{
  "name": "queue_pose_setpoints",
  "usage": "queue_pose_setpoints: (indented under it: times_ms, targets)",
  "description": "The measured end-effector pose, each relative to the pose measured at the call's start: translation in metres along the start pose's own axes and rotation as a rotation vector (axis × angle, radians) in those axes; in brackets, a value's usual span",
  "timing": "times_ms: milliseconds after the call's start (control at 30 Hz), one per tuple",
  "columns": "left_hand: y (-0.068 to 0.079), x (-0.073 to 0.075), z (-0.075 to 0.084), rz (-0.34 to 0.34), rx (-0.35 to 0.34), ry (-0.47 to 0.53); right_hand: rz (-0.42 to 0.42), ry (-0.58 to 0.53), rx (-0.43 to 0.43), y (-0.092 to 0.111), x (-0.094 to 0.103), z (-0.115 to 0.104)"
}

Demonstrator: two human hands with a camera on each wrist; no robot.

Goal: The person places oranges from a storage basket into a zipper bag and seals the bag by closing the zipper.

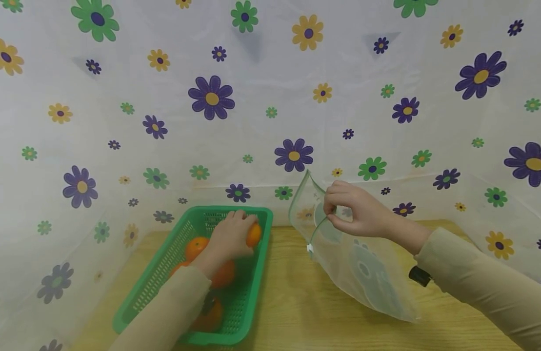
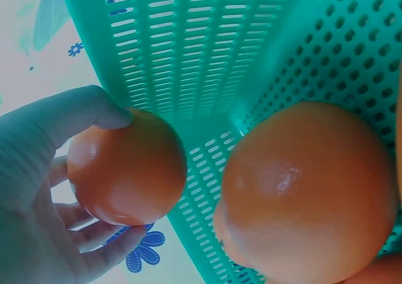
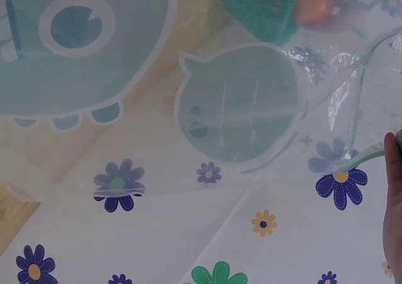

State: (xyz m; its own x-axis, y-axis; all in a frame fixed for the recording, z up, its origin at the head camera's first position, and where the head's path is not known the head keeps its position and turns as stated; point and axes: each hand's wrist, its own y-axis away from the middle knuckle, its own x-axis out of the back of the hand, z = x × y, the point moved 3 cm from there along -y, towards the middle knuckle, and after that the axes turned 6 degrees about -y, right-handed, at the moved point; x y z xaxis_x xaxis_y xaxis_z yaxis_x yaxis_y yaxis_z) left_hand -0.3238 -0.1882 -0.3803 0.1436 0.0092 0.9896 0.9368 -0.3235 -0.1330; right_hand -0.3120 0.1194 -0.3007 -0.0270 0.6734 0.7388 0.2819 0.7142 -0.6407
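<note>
My left hand (image 1: pixel 228 239) is at the far right part of a green plastic basket (image 1: pixel 262 273). It grips an orange (image 2: pixel 129 171), thumb on top and fingers beneath in the left wrist view. Several other oranges (image 1: pixel 196 247) lie in the basket, partly covered by my hand and forearm. On the right, my right hand (image 1: pixel 360 210) pinches the top edge of a translucent zip bag (image 1: pixel 340 263) printed with grey-green cartoon figures. The bag's mouth gapes on the left, where a white slider (image 1: pixel 310 248) sits on the green zip strip. No fruit shows inside the bag.
Both basket and bag are on a light wooden table (image 1: pixel 288 302). A white sheet (image 1: pixel 270 136) with purple, green and yellow flowers rises behind and at the sides. Below my right wrist there is a small black object (image 1: pixel 420 276).
</note>
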Motion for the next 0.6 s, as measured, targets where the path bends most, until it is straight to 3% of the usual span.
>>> queue_pose_setpoints:
  times_ms: [333, 600]
  targets:
    - [0.006, 0.018, 0.007, 0.055, -0.063, -0.013, -0.003, -0.004, 0.0, -0.002, -0.001, -0.001]
    - [0.01, 0.04, 0.017, 0.114, -0.121, -0.02, -0.012, 0.005, 0.014, -0.003, -0.002, 0.0]
